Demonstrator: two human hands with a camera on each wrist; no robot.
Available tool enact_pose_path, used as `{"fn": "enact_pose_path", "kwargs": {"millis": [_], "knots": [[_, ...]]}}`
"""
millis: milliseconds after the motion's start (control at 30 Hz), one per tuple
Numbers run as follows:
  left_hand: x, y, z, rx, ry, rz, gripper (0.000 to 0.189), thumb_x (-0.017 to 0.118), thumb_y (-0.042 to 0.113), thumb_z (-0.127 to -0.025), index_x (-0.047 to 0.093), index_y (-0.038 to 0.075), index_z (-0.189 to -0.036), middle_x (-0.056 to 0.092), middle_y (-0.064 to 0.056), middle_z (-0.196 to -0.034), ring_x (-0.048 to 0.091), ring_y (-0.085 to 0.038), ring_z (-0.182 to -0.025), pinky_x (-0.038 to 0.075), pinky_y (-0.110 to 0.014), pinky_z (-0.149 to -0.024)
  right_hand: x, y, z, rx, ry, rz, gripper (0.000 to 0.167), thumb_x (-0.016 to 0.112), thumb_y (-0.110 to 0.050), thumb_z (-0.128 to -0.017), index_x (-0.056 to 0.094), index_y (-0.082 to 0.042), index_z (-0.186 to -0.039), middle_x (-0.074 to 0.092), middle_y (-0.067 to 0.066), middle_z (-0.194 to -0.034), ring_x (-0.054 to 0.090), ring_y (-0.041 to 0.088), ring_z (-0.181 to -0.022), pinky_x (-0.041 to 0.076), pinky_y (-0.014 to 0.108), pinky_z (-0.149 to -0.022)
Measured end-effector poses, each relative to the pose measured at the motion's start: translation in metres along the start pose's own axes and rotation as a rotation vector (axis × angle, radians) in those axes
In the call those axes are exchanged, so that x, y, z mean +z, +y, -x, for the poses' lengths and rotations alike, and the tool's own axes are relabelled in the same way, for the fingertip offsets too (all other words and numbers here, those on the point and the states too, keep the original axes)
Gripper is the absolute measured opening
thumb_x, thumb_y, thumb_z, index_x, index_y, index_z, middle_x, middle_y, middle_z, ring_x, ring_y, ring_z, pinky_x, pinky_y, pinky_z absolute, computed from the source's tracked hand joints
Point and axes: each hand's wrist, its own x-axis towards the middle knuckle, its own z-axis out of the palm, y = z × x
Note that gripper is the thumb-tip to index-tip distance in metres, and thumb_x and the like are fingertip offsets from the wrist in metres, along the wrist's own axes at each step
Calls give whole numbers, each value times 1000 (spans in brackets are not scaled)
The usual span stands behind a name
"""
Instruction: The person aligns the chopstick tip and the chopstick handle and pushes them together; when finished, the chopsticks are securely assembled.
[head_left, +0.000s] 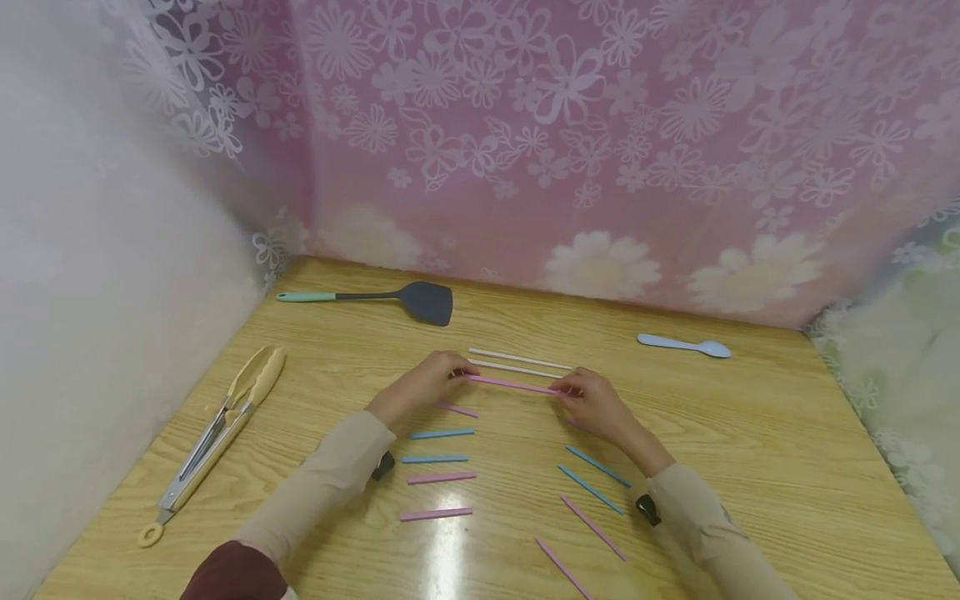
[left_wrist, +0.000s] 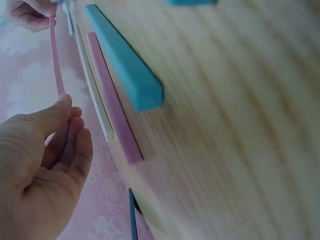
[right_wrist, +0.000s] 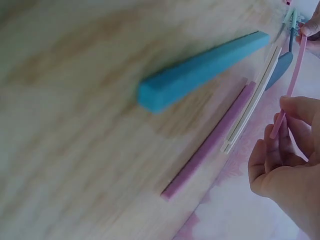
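A thin pink stick [head_left: 513,384] is held level by both hands, one at each end. My left hand [head_left: 442,375] pinches its left end between thumb and fingers; in the left wrist view the stick [left_wrist: 56,65] is raised off the table. The right hand [head_left: 596,403] pinches the other end, with a short tip poking past the fingers in the right wrist view. Two white sticks [head_left: 519,358] lie parallel just beyond it. Below the left hand lies another pink stick [head_left: 461,410], partly hidden. Nearest the right wrist is a blue stick [head_left: 597,466].
More blue sticks [head_left: 435,459] and pink sticks [head_left: 437,514] lie in two groups, left and right. Yellow-tipped tongs [head_left: 217,433] rest at the left, a dark spatula [head_left: 426,302] at the back left, a pale blue spoon [head_left: 682,344] at the back right. Flowered cloth [head_left: 525,150] hangs behind the table.
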Motion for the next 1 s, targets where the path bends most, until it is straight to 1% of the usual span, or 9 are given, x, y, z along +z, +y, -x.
{"fn": "enact_pose_path", "kwargs": {"millis": [267,433,567,700,867,1000], "knots": [[3,-3,-8,27,5,-76,19,60,3,-92,69,-2,-109,67,-13,-104,63,-25,-99,52,-30,-86,2,4,-9,67,-91,11,11,63,-2,-89,70,0,-97,61,5,-85,55,15,-77,48,28,-68],[6,-4,-14,2,-16,-63,19,61,2,-91,68,-4,-107,68,-14,-102,63,-25,-96,52,-29,-85,1,5,-15,77,-111,23,12,61,-1,-89,71,1,-96,62,8,-86,56,18,-78,49,31,-69],[9,-5,-18,-2,-18,-63,18,62,1,-90,69,-4,-106,67,-13,-98,63,-23,-92,52,-28,-82,2,6,-17,97,-122,27,11,62,0,-88,70,3,-95,62,9,-85,56,18,-77,49,31,-68],[12,-4,-20,-22,-26,-58,17,62,0,-90,69,-3,-105,66,-12,-96,61,-22,-90,52,-27,-82,3,6,-18,125,-141,27,10,63,-1,-88,70,3,-94,61,8,-84,56,17,-76,49,30,-69],[12,-1,-21,-54,-29,-45,16,61,-1,-90,70,-3,-104,65,-11,-95,60,-21,-89,52,-27,-80,3,6,-17,143,-164,24,10,62,-1,-89,69,2,-94,62,9,-87,57,18,-79,50,33,-72],[11,0,-22,-64,-26,-60,17,62,0,-90,70,-4,-105,65,-11,-95,60,-21,-89,52,-27,-80,1,5,-17,143,-166,20,9,62,-1,-90,70,2,-93,63,10,-89,57,19,-81,51,36,-73]]}}
